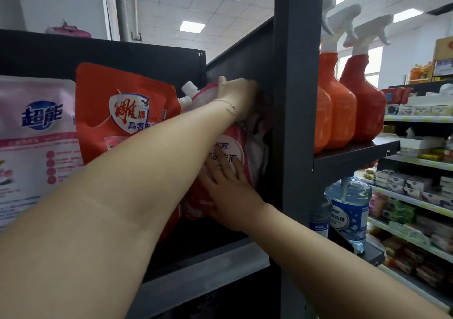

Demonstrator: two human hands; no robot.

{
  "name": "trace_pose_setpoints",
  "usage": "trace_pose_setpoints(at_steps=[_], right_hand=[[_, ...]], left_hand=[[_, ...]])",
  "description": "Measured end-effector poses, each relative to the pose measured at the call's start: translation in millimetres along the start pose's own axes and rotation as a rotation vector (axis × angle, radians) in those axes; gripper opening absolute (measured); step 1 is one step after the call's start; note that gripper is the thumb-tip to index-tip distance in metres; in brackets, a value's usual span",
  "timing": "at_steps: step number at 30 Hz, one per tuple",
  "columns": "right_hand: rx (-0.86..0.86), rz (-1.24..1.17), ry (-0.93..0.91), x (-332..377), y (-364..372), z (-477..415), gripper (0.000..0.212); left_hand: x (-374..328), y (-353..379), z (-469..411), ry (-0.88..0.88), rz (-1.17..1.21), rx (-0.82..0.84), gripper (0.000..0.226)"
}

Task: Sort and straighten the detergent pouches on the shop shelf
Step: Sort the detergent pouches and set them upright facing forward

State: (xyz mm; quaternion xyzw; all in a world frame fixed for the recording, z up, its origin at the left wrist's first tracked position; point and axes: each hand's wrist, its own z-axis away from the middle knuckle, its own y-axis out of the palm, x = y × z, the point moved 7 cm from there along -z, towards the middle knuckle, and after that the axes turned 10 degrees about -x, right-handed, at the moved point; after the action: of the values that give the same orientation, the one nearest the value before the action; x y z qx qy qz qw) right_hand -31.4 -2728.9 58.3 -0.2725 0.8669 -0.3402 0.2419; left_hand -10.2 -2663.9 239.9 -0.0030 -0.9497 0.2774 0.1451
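What we find beside the aisle end

To our right, three orange plastic spray bottles with white trigger heads stand in a row on a dark side ledge. Below them we see a clear pump bottle of blue liquid. Farther right run pale shelves of small boxed goods, and white ceiling light panels glow overhead.

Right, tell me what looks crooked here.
The red-pink pouch beside the dark upright stands askew, its white spout tipped left. The left hand grips its top, the right hand presses flat on its front.
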Motion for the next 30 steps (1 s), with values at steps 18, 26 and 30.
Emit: trace_pose_setpoints(at_steps=[18, 26, 30], right_hand=[[0.066, -0.34, 0.545, -24.8, 28.9, -18.6, 0.145], [0.182, -0.259, 0.554, -32.4, 28.1, -24.0, 0.144], [0.17, -0.206, 0.527, -32.8, 17.1, -13.9, 0.134]], left_hand=[[69.4, 16.6, -12.6, -0.369, 0.195, -0.21, 0.015], [69.8, -2.8, 4.8, -0.215, 0.218, -0.089, 0.035], [51.9, 3.4, 27.3, -0.088, 0.004, -0.043, 0.069]])
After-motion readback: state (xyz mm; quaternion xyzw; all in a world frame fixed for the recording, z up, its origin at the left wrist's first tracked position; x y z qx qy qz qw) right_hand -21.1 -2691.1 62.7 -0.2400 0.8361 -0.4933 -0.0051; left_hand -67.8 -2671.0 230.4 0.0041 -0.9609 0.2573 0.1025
